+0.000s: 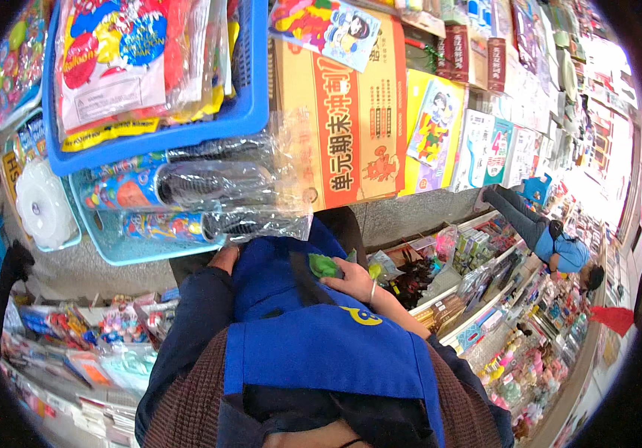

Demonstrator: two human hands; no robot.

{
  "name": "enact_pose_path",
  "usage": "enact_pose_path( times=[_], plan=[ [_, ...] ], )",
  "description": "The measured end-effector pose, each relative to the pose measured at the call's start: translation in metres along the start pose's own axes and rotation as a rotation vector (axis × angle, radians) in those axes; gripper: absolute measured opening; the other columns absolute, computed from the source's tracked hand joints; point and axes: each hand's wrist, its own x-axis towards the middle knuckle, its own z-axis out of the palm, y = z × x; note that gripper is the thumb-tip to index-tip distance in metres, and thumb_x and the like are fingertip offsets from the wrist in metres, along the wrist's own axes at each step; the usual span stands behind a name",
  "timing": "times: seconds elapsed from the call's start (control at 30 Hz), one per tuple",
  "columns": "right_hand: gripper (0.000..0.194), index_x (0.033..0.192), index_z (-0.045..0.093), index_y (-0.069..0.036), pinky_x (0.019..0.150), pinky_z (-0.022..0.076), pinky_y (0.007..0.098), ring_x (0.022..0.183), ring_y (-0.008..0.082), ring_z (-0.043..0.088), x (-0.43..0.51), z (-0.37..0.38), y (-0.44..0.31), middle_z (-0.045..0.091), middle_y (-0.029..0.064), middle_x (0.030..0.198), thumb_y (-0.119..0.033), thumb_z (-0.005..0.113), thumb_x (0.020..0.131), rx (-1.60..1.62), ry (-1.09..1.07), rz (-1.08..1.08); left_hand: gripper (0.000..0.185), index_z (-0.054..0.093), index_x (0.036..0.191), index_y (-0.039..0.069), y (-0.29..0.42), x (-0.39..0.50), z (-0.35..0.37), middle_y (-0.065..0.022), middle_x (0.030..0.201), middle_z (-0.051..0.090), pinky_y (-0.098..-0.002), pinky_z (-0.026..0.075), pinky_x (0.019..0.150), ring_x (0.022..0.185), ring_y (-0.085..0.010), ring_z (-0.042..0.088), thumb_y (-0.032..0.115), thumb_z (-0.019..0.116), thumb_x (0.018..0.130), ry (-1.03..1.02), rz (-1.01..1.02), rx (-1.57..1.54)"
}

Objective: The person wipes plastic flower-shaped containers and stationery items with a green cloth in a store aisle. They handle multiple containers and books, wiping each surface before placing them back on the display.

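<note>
My right hand (356, 281), with a pale bracelet at the wrist, rests in front of a blue apron (321, 347). Thumb and fingers close around a small green leaf-like object (322, 265), partly hidden by them. Only the wrist edge of my left hand (225, 259) shows, low beside the apron; its fingers are hidden. Just beyond that hand is a light-blue plastic basket (147, 252) with plastic-wrapped tubes (164, 227) in it. A blue plastic basket (158, 148) above it carries a balloon packet (114, 61).
A printed cardboard box (349, 185) and booklets (436, 120) lie on the counter ahead. To the right, shelves (444, 280) hold packaged goods and small toys. A person in blue (567, 252) stands in the aisle. More packets (125, 325) line the left side.
</note>
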Motion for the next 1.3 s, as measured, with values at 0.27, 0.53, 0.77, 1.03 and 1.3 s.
enact_pose_path(
  times=[0.27, 0.53, 0.77, 1.03, 1.3],
  plan=[
    [0.042, 0.115, 0.064, -0.007, 0.082, 0.0516, 0.0452, 0.093, 0.0399, 0.065, 0.048, -0.041, 0.022, 0.068, 0.0237, 0.097, -0.038, 0.067, 0.086, -0.073, -0.107, -0.104, 0.050, 0.063, 0.121, 0.007, 0.008, 0.017, 0.009, -0.0199, 0.125, 0.061, -0.0442, 0.046, 0.099, 0.117, -0.0377, 0.057, 0.046, 0.045, 0.095, 0.003, -0.046, 0.037],
    [0.040, 0.112, 0.063, -0.005, 0.079, 0.0518, 0.0440, 0.089, 0.0383, 0.065, 0.045, -0.157, 0.173, 0.067, 0.0237, 0.094, -0.038, 0.064, 0.089, -0.016, -0.075, -0.220, 0.050, 0.064, 0.120, 0.007, 0.141, 0.071, 0.050, -0.0199, 0.125, 0.061, -0.0441, 0.046, 0.099, 0.117, -0.0375, 0.057, 0.046, 0.045, 0.095, 0.065, -0.167, 0.045],
    [0.041, 0.119, 0.060, -0.004, 0.078, 0.0518, 0.0438, 0.090, 0.0394, 0.065, 0.047, -0.155, 0.174, 0.066, 0.0233, 0.097, -0.032, 0.067, 0.089, -0.153, -0.046, -0.135, 0.050, 0.064, 0.119, 0.006, 0.162, 0.086, 0.056, -0.0199, 0.124, 0.062, -0.0441, 0.046, 0.098, 0.116, -0.0373, 0.058, 0.045, 0.044, 0.095, 0.054, -0.133, 0.025],
    [0.032, 0.106, 0.061, -0.008, 0.076, 0.0516, 0.0470, 0.089, 0.0405, 0.064, 0.035, -0.151, 0.116, 0.067, 0.0211, 0.094, -0.033, 0.064, 0.086, -0.288, 0.006, -0.194, 0.050, 0.065, 0.118, 0.006, 0.128, 0.075, 0.041, -0.0199, 0.123, 0.062, -0.0440, 0.046, 0.098, 0.116, -0.0370, 0.058, 0.045, 0.044, 0.096, 0.014, -0.077, 0.032],
    [0.031, 0.108, 0.064, -0.002, 0.074, 0.0533, 0.0479, 0.085, 0.0410, 0.066, 0.108, -0.189, 0.211, 0.068, 0.0228, 0.091, -0.022, 0.054, 0.087, -0.466, -0.155, -0.296, 0.050, 0.066, 0.117, 0.006, 0.140, 0.084, 0.070, -0.0200, 0.122, 0.063, -0.0440, 0.046, 0.098, 0.116, -0.0368, 0.058, 0.045, 0.043, 0.096, 0.029, -0.141, 0.019]
  ],
)
